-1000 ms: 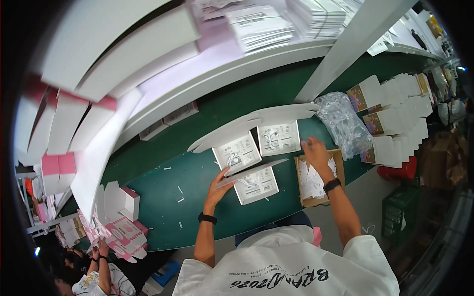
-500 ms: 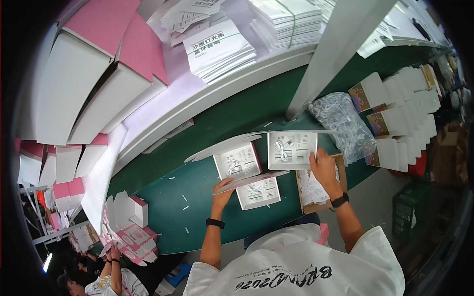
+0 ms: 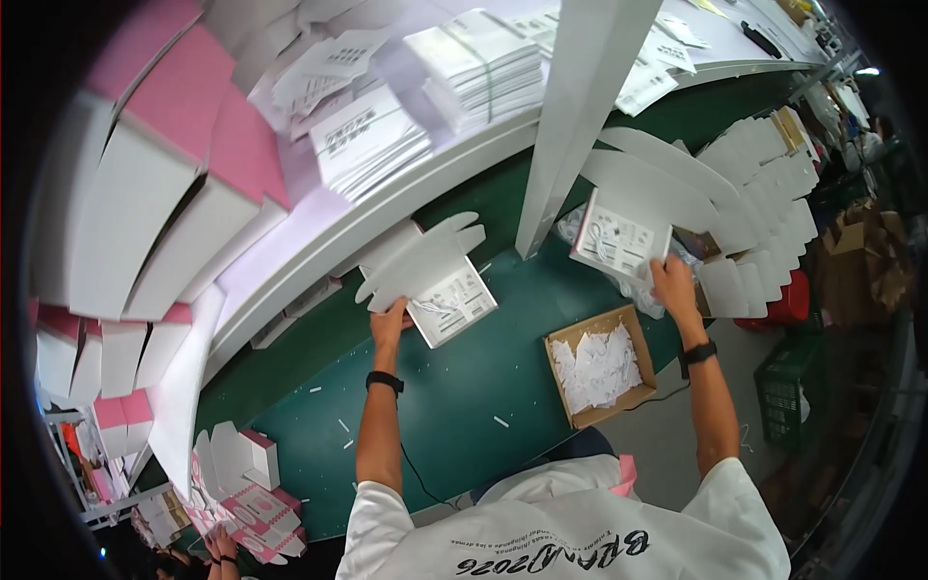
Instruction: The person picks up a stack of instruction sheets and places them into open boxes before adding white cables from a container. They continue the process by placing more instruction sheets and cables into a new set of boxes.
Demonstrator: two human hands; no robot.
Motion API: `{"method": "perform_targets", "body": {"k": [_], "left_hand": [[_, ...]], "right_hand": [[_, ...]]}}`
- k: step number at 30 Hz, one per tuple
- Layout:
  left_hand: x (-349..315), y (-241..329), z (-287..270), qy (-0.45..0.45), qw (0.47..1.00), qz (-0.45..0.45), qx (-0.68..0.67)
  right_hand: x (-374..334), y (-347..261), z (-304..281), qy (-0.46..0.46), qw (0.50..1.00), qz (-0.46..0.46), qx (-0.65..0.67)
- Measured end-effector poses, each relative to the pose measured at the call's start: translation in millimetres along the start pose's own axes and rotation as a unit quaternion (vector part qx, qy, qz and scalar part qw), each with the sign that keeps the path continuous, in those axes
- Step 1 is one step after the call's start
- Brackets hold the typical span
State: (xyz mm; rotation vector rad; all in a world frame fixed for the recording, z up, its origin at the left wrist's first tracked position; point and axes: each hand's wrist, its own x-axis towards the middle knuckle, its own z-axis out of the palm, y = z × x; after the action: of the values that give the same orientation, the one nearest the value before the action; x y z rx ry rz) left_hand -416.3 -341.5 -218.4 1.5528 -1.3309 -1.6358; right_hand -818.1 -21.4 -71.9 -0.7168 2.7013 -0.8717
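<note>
My left hand (image 3: 390,324) grips the left side of an open white box (image 3: 452,307), with its flaps folded up toward the far side. A coiled white cable lies on the printed sheet inside. More than one layer of flaps shows there; I cannot tell whether a second box sits beneath. Out to the right, my right hand (image 3: 674,288) pinches the near right corner of another open white box (image 3: 628,237). This one also has a white cable on a printed panel, and its long lid (image 3: 648,179) stands up behind it. Both thumbs and fingers are closed on cardboard.
A brown carton (image 3: 633,406) of white paper slips stands on the green table (image 3: 338,387). At right are rows of open boxes (image 3: 764,184). A grey post (image 3: 570,116) rises by a shelf with leaflet stacks (image 3: 372,145). Pink-and-white boxes (image 3: 174,174) fill the left; another person's hands (image 3: 220,546) show below.
The boxes have left the table's middle: my left hand has taken its box leftward, and my right hand has carried the other far right. The paper-slip carton is now uncovered.
</note>
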Motion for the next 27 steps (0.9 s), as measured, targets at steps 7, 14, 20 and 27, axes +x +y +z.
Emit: {"method": "perform_targets", "body": {"k": [7,14,20,27], "left_hand": [[86,35,53,-0.023,0.995,-0.08,-0.052],[52,59,59,-0.145,0.985,-0.046,-0.082],[83,-14,-285,0.149,0.889,0.235,0.364],[166,-63,-404,0.125,0.481,0.427,0.755]], "right_hand": [[132,-25,88,-0.069,0.993,-0.095,-0.007],[251,40,192,-0.079,0.936,-0.318,-0.125],[276,7,218,-0.06,0.991,-0.121,-0.023],[132,-34,96,-0.003,0.969,-0.061,0.241]]}}
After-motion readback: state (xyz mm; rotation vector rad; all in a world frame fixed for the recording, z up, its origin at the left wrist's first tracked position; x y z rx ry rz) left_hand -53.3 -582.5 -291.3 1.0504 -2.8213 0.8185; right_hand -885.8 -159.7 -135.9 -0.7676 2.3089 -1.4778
